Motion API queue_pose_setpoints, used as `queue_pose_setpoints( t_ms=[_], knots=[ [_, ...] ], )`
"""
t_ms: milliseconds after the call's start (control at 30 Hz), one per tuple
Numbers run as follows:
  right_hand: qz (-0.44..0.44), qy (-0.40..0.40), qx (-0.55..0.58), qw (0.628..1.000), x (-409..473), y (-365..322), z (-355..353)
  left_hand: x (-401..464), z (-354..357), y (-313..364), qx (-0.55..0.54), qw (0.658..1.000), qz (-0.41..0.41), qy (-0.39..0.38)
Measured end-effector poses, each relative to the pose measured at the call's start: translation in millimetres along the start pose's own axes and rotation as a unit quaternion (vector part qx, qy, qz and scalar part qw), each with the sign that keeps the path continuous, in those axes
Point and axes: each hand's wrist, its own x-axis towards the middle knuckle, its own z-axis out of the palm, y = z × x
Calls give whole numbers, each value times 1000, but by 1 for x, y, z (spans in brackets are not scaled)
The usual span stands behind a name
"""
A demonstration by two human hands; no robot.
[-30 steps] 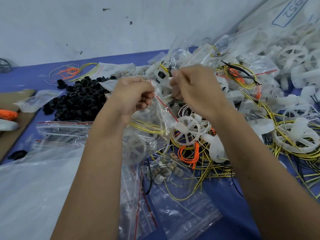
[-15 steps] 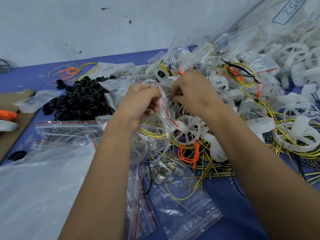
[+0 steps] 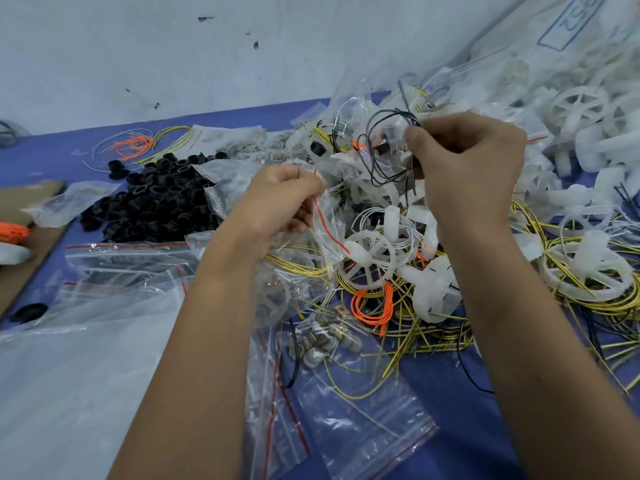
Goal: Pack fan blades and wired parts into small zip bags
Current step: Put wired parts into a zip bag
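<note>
Clear plastic crinkles in the left hand (image 3: pixel 284 199), whose curled fingers pinch the mouth of a small zip bag (image 3: pixel 327 223) with a red seal strip running down its edge; the bag hangs below the hand over the heap. Just to the right and a little higher, the right hand (image 3: pixel 467 161) pinches a wired part (image 3: pixel 384 147), a small dark piece with thin black leads looping out to the left of the thumb. The two hands are apart, the wired part held above and beside the bag's mouth, not inside it.

Below and between the hands lies a white fan blade (image 3: pixel 369 259) with a ringed rim, resting on tangled yellow wires (image 3: pixel 408 327) and beside an orange wire loop (image 3: pixel 372 306). More white fan blades (image 3: pixel 588 275) and filled bags pile up toward the right and back. Nearer the person, flat empty zip bags (image 3: pixel 363 417) lie on the blue table (image 3: pixel 450 393), one holding small metal parts (image 3: pixel 325 341). Left of the hands sits a pile of black rings (image 3: pixel 156 199), with a few loose orange and yellow wires (image 3: pixel 138 145) behind it. A brown cardboard sheet (image 3: pixel 27 216) lies at the far left edge.
</note>
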Motion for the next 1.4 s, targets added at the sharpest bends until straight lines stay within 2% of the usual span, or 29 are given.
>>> queue_pose_setpoints(
  t_ms=[100, 167, 300, 400, 567, 633, 700, 800, 867, 933, 1067, 1200, 1400],
  knots=[
    [94, 51, 178, 978, -5, 0, -5, -3, -2, 6, 15, 999, 36, 1],
    [126, 70, 256, 956, -5, -1, -7, -4, -5, 9, 12, 999, 53, 2],
    [110, 68, 347, 929, -2, -7, -8, -5, -11, 12, 22, 998, 53, -6],
    [72, 54, 377, 922, 3, -14, -10, -6, -12, 12, 23, 999, 49, -3],
    [-24, 59, 338, 939, 10, -28, -12, -6, -12, 13, 5, 998, 53, 17],
    [-56, 66, 322, 943, 12, -34, -13, -6, -10, 17, -9, 994, 85, 65],
    [-77, 63, 312, 945, 12, -39, -14, -7, -9, 21, 29, 983, 153, 99],
    [-89, 54, 317, 943, 12, -45, -14, -12, -4, 29, 63, 971, 231, 20],
    [-94, 44, 316, 943, 12, -48, -12, -13, 6, 33, 86, 965, 246, -27],
    [-92, 36, 309, 946, 9, -47, -6, -12, 25, 32, 128, 957, 259, -38],
    [-60, 27, 271, 960, 2, -37, -2, -7, 60, 22, 207, 944, 257, -3],
    [-21, 20, 178, 984, 4, -19, -8, -1, 48, 15, 254, 943, 211, 36],
    [7, 2, 107, 994, 5, 3, -10, 0, 18, 15, 241, 955, 169, -33]
  ],
)
